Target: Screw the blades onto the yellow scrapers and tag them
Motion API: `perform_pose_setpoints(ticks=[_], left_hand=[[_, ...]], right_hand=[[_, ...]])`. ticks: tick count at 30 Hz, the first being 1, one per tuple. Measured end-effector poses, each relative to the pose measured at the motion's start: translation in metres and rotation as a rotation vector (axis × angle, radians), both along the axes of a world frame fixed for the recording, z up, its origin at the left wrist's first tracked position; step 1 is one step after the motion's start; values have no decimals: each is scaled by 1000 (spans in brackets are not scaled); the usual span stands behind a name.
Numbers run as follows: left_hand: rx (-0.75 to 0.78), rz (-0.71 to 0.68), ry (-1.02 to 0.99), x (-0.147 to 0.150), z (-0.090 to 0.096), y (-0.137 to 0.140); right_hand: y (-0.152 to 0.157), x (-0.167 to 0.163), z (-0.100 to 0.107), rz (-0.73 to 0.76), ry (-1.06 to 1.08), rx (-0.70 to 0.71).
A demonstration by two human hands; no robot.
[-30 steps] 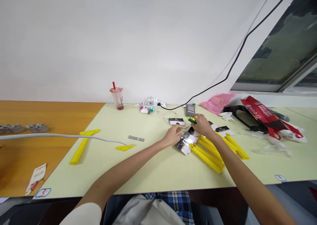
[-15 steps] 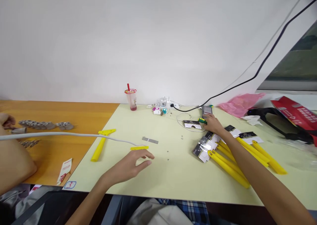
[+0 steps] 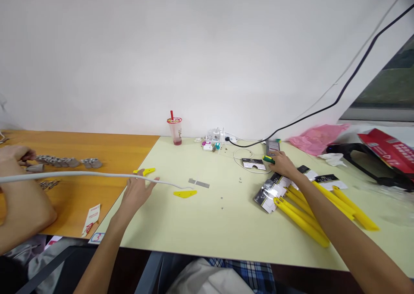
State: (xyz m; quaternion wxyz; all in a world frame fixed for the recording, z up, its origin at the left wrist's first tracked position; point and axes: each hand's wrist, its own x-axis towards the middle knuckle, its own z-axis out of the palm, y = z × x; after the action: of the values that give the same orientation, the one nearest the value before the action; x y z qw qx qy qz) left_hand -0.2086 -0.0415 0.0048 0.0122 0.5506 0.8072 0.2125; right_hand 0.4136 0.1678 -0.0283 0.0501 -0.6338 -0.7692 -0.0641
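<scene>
My left hand point(image 3: 137, 190) lies on the handle of a yellow scraper point(image 3: 145, 171) near the seam of the two tables. The scraper's head sticks out between thumb and fingers, and the handle is hidden under the palm. My right hand point(image 3: 283, 164) is stretched far right, closed around a green-and-yellow screwdriver point(image 3: 268, 159), beside a white card point(image 3: 253, 164). Between the hands lie a loose yellow scraper head point(image 3: 185, 194), two grey metal strips point(image 3: 199, 183) and small screws point(image 3: 222, 198).
Several yellow scrapers point(image 3: 304, 212) and packaged cards point(image 3: 270, 191) lie under my right forearm. A white cable point(image 3: 80, 174) crosses the orange table point(image 3: 106, 149). A co-worker's hand point(image 3: 16, 154) handles metal parts point(image 3: 64, 161). At the back are a drink cup point(image 3: 175, 130), chargers point(image 3: 213, 141), a pink bag point(image 3: 315, 136) and a red bag point(image 3: 388, 149).
My left hand left the packaged cards and swept left across the table onto the yellow scraper. The view turned left. My right hand stayed on the screwdriver.
</scene>
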Motion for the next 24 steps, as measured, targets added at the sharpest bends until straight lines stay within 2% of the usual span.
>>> perform_pose_setpoints(ticks=[3, 8, 10, 13, 16, 19, 24], left_hand=[[-120, 14, -2, 2, -3, 12], [9, 64, 190, -10, -5, 16], [12, 106, 224, -17, -8, 16], [-50, 126, 132, -25, -14, 15], [-37, 67, 26, -24, -15, 15], [138, -39, 1, -12, -6, 16], [590, -255, -2, 26, 30, 17]], right_hand=[[-1, 1, 2, 4, -6, 9], [-1, -1, 7, 21, 10, 24], [-2, -5, 10, 30, 13, 21], [-8, -17, 17, 57, 17, 24], [-19, -35, 23, 111, 28, 34], [-31, -59, 29, 183, 44, 48], [-46, -95, 35, 271, 51, 53]])
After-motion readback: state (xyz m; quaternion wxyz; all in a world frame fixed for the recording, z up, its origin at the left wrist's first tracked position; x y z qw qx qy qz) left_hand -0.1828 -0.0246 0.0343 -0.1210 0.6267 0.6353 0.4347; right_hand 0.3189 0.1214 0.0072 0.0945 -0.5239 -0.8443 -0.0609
